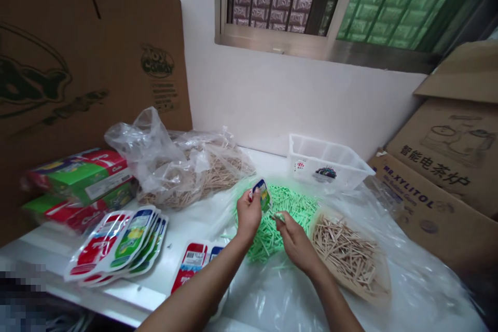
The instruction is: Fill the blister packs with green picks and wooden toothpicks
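My left hand point(248, 213) is closed on a small blue and green packet point(263, 194), held upright above a heap of green sticks point(290, 212). Just to its right, my right hand point(292, 236) pinches a green stick point(277, 216) near the packet's mouth. A shallow tray of tan sticks point(346, 254) lies beside my right wrist. Both heaps rest on clear plastic sheeting point(408, 280) over the white table point(128, 290).
Fanned colourful packets point(120, 244) and two more point(194, 264) lie at the left front. A clear bag of tan sticks point(187, 171) and stacked boxes point(85, 179) are behind them. A clear plastic bin point(329, 166) stands at the wall. Cardboard boxes point(431, 187) crowd the right.
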A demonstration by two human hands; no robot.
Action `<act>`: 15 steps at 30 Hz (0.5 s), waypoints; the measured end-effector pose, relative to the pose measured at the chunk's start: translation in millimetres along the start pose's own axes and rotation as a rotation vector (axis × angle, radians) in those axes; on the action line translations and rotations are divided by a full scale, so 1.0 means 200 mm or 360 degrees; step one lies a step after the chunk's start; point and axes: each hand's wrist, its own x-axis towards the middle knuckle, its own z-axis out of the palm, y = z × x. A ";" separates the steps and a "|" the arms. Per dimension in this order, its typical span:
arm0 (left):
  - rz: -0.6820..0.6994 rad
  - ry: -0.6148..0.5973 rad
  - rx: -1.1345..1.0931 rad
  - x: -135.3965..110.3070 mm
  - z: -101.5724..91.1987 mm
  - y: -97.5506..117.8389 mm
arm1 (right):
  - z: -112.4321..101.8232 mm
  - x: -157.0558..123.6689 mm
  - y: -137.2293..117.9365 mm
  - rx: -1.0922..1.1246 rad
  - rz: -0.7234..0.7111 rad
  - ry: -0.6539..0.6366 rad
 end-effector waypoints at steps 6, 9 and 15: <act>0.0110 -0.0132 0.0076 -0.05 0.02 -0.02 | -0.06 0.01 -0.03 -0.0580 -0.0275 -0.0207; 0.0099 -0.0204 0.0107 -0.04 0.00 -0.03 | -0.07 0.02 -0.01 -0.0586 -0.0195 -0.0224; 0.0048 -0.0484 0.0194 -0.02 -0.14 -0.02 | -0.16 0.00 -0.04 -0.0751 -0.0135 -0.0233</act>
